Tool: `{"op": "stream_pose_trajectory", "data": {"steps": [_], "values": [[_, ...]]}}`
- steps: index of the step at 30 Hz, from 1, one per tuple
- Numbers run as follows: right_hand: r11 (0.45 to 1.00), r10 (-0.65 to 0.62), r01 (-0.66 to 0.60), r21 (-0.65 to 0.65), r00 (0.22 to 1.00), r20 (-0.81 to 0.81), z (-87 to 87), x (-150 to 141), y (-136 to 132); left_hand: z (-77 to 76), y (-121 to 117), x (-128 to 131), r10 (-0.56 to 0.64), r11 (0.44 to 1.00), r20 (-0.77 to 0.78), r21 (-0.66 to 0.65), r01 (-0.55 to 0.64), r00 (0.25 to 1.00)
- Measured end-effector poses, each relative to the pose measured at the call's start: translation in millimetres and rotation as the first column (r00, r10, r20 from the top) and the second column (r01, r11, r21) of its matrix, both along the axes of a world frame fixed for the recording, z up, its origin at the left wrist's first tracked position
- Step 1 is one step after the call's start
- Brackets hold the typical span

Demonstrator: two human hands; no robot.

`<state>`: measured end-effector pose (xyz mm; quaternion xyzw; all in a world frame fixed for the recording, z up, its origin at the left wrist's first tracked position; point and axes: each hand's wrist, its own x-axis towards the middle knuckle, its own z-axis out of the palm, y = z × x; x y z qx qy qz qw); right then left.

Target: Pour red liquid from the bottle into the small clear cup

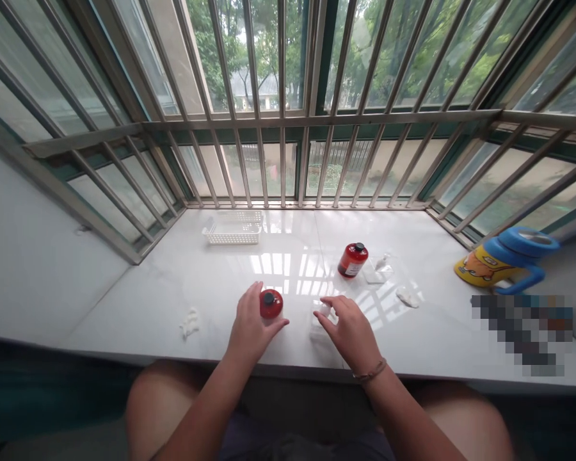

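My left hand (252,323) curls round the side of a red bottle (271,305) with a black cap, which stands upright near the counter's front edge. Its thumb lies along the bottle's near side. To the right, my right hand (350,323) pinches the clear, rounded top of a small transparent container (318,328); the fingers partly hide it. Farther back is a second red bottle (352,260), with a black cap and a pale label. Beside that bottle lies a clear, squarish piece (378,270) with a small knob-like top.
A white perforated basket (233,229) sits at the back left. White crumpled bits (189,324) lie on the left, and another white scrap (407,297) on the right. A yellow and blue mug (502,259) stands at the far right. Metal bars (281,160) enclose the counter's back.
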<state>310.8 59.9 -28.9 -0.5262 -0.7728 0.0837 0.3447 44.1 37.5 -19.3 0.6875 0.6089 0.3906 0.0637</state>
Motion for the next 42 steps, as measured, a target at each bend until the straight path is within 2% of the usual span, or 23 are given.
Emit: {"op": "stream_pose_trajectory", "data": {"steps": [2,4,8,12,15,18,24,33,42], "values": [[0.999,-0.039,0.039,-0.022,0.999,-0.006,-2.5,2,-11,4.9,-10,12,-0.046,0.981,-0.079,0.185,0.060,0.996],[0.998,-0.058,0.057,-0.041,0.998,-0.030,-7.0,2,-19,8.0,-24,29,-0.167,0.944,-0.144,0.262,0.200,0.975],[0.996,-0.061,0.052,-0.076,0.990,-0.123,-18.3,2,-28,-1.9,-42,65,-0.385,0.892,-0.195,0.173,0.419,0.902],[0.990,-0.081,0.053,-0.128,0.972,-0.220,-25.2,4,-32,-27.2,-36,87,-0.466,0.883,-0.085,0.014,0.469,0.880],[0.987,-0.088,0.046,-0.156,0.957,-0.278,-26.7,4,-34,-43.3,-22,92,-0.468,0.880,0.002,-0.091,0.466,0.884],[0.984,-0.094,0.042,-0.172,0.946,-0.310,-27.7,4,-34,-50.3,-12,93,-0.455,0.876,0.086,-0.138,0.463,0.886],[0.983,-0.079,0.018,-0.183,0.941,-0.329,-30.6,9,-31,-47.2,-10,94,-0.383,0.882,0.230,-0.194,0.428,0.895],[0.982,-0.052,-0.023,-0.187,0.921,-0.387,-23.8,13,-27,-43.4,-10,94,-0.372,0.866,0.259,-0.249,0.434,0.891],[0.984,-0.072,0.010,-0.180,0.938,-0.339,-23.9,11,-32,-42.6,-11,94,-0.357,0.868,0.283,-0.252,0.428,0.890]]}}
